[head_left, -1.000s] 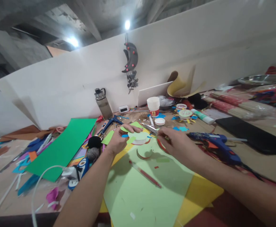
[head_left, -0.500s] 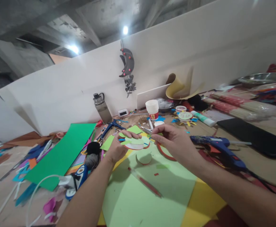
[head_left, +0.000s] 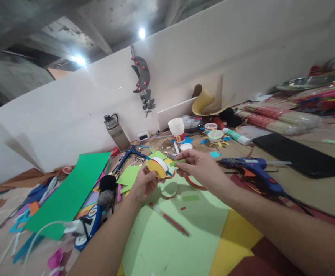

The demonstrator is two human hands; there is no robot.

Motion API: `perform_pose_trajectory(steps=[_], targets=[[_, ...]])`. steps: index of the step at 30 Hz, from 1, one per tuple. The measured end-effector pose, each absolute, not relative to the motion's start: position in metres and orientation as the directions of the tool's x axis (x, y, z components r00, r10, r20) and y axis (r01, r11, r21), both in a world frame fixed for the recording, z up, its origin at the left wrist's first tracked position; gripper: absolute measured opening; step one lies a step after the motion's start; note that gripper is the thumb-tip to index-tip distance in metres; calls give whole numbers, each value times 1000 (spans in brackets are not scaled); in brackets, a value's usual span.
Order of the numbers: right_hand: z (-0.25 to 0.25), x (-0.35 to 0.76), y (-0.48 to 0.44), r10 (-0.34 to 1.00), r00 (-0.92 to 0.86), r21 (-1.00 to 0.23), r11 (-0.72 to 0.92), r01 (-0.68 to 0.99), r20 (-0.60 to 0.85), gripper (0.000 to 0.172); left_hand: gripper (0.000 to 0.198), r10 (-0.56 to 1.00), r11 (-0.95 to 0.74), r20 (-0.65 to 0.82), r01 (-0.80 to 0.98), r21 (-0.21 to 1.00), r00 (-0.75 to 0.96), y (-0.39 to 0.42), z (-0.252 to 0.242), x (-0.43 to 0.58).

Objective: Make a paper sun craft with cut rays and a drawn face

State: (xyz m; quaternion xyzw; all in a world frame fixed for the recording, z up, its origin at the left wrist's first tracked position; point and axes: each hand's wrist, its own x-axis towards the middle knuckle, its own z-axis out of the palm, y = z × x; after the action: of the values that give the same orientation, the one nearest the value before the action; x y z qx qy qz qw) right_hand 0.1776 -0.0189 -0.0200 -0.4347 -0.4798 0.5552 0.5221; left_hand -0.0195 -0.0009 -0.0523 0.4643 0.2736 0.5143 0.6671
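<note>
- The left hand [head_left: 146, 184] is curled round the edge of a round paper disc [head_left: 156, 168], gripping it firmly, the thumb against its yellow face.
- The disc is tilted, held up above the far part of a light-green paper sheet [head_left: 170, 245]; its side is white with a red edge, and short blue strips stick out from it at two places.
- The right hand [head_left: 196, 163] has thumb and forefinger closed in a pinch on a light-green paper strip [head_left: 177, 163]; the strip points toward the disc's white side, and whether the two touch is hard to tell.
- On the sheet, below the hands, lie a red pencil [head_left: 171, 220], a small red scrap [head_left: 183, 208] and a flat green paper piece [head_left: 190, 198].
- A yellow sheet [head_left: 235, 239] shows from under the light-green one.
- Right of the right hand, a blue glue gun [head_left: 255, 168] lies on the counter [head_left: 0, 207], near a long black object [head_left: 299, 155].
- Beyond the hands stand stacked white paper cups [head_left: 176, 125] and a grey drinking bottle [head_left: 118, 135].
- A green sheet [head_left: 69, 195] lies left of the left hand.
</note>
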Motion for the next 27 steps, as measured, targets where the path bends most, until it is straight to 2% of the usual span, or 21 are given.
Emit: perform_pose_trajectory(steps=[7,12,27], targets=[[-20,176,-24,989,-89,-988,113,-103,122,13,40,944,87,59,-419,904,323,2,-60,-22],[-21,176,-25,987,-89,-990,129,-65,134,7,35,934,74,86,-422,904,348,3,-62,-21],[-26,175,-21,995,-90,-999,47,-27,49,9,42,951,92,28,-369,925,308,0,-57,-14]])
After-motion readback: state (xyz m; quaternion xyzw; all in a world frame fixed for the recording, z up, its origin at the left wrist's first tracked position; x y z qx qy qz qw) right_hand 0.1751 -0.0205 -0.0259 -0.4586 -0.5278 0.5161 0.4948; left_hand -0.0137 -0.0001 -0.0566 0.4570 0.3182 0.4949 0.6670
